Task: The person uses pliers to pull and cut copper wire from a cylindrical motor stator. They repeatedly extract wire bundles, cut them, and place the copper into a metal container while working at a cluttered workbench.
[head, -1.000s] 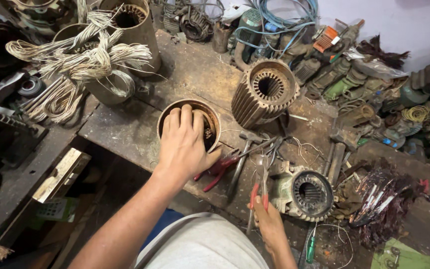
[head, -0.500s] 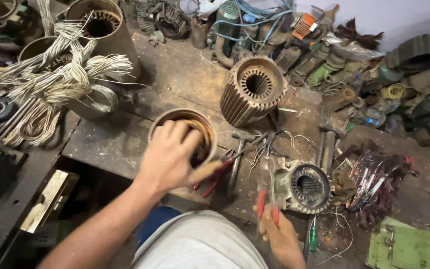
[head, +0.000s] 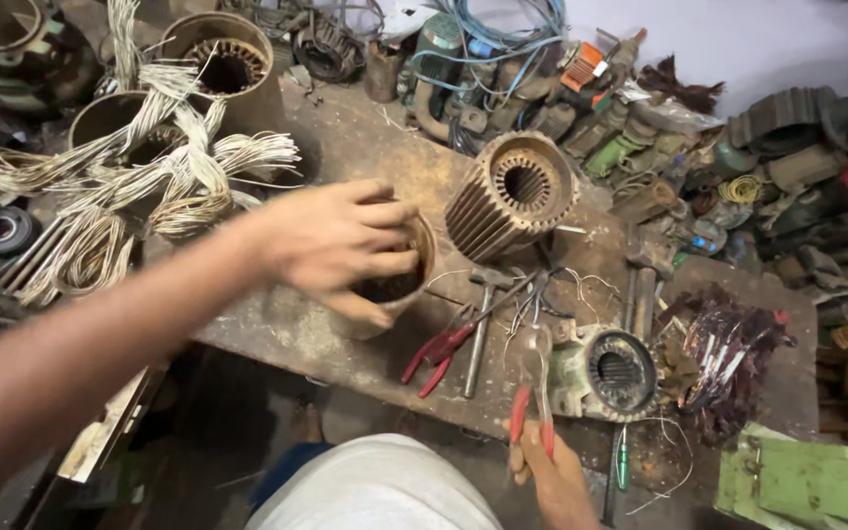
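Note:
My left hand [head: 341, 250] grips the rim of a round motor stator [head: 414, 280] that stands on the worn workbench [head: 355, 137], with fingers over the top and the thumb under its side. My right hand [head: 554, 473] is low at the bench's front edge and holds red-handled pliers [head: 534, 388], jaws pointing away from me. Another pair of red-handled pliers [head: 441, 345] and a hammer [head: 481, 329] lie on the bench between the two hands.
A finned stator core [head: 512, 201] lies on its side behind. A grey motor housing [head: 609, 371] sits at the right front, beside a heap of dark burnt wire [head: 728, 348]. Pale wire coils [head: 149, 196] drape over cylinders at left. Scrap parts crowd the back.
My left hand has moved from resting on top of the stator to gripping its rim from the left. The right hand with the pliers has sunk a little lower. The view has shifted.

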